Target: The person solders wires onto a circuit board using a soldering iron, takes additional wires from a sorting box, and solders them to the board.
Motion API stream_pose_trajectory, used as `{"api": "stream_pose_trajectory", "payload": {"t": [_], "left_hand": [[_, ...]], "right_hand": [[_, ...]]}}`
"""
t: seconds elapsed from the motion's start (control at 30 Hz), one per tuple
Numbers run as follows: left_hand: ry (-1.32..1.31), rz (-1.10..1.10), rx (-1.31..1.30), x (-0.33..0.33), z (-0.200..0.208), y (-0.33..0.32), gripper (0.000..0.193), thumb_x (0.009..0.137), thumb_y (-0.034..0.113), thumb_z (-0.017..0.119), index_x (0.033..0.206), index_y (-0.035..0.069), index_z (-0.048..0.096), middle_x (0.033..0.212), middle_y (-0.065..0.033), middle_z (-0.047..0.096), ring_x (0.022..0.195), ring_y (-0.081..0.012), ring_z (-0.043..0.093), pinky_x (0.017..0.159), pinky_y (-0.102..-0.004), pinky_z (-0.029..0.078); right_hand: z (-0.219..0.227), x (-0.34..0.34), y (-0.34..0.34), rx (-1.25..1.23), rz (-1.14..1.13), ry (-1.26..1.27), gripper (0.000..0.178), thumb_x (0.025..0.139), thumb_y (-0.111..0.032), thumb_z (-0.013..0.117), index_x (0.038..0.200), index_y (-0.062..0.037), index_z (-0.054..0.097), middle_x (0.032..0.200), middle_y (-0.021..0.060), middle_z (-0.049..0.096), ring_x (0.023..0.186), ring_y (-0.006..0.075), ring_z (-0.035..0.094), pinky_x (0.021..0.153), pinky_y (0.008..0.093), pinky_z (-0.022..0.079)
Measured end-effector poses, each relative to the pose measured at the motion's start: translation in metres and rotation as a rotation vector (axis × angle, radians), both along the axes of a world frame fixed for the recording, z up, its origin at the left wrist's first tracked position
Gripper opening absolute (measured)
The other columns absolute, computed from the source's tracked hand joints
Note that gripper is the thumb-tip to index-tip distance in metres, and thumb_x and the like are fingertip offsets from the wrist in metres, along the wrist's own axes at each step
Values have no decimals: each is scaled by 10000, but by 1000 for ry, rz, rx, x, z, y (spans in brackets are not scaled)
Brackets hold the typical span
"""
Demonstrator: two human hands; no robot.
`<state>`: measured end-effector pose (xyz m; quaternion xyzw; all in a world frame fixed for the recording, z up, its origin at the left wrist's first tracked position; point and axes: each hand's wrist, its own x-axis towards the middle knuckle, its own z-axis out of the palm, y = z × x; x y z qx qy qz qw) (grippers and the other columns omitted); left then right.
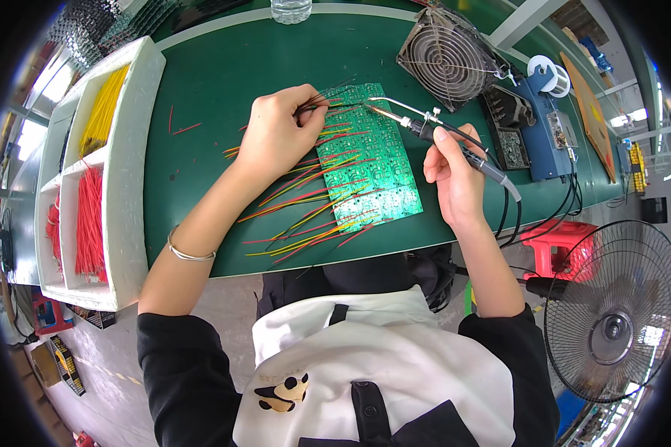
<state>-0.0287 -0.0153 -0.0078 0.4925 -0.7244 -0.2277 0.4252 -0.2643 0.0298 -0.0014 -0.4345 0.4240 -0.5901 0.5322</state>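
Note:
A green circuit board panel (384, 167) lies on the green work mat, with red, yellow and black wires (306, 205) sticking out past its left side. My left hand (279, 127) is over the panel's upper left edge, its fingers pinched on thin black wires (332, 95). In my right hand (458, 175) is a soldering iron (425, 130), held like a pen. A thin curved metal tube fixed to the iron runs alongside it. The iron's tip points left, close above the upper part of the panel, near the wire ends; whether it touches I cannot tell.
At the left stands a white divided box (130, 186) with yellow wires (106, 108) and red wires (89, 223). A square fan (447, 59), a blue soldering station (548, 130) and a solder spool (548, 74) are at the back right. Cables hang beside my right forearm. A round fan (611, 328) stands lower right.

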Motion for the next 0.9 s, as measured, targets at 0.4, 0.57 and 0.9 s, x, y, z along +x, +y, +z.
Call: {"api": "stream_pose_trajectory", "payload": {"t": [0.4,0.57,0.9], "left_hand": [[-19,-8,-33,-1,2,0,115,776,58,607,854,-19,640,581,-37,526,494,-40,383,460,-204,347],[-65,0,-36,5,10,5,120,787,81,612,855,-14,639,599,-65,544,504,-65,427,485,-211,377],[67,109,-47,58,69,3,164,858,115,571,839,-40,622,640,28,516,605,-13,401,516,-187,326]], "right_hand": [[6,0,2,-9,-97,-28,192,880,-148,576,744,-109,446,556,28,505,449,85,443,440,221,348],[7,-12,6,-86,-305,-68,166,872,-162,589,743,-101,505,555,2,490,463,74,419,448,214,312],[5,-25,16,-199,-435,-51,195,850,-131,622,799,-64,446,550,65,525,420,108,459,418,218,372]]}}
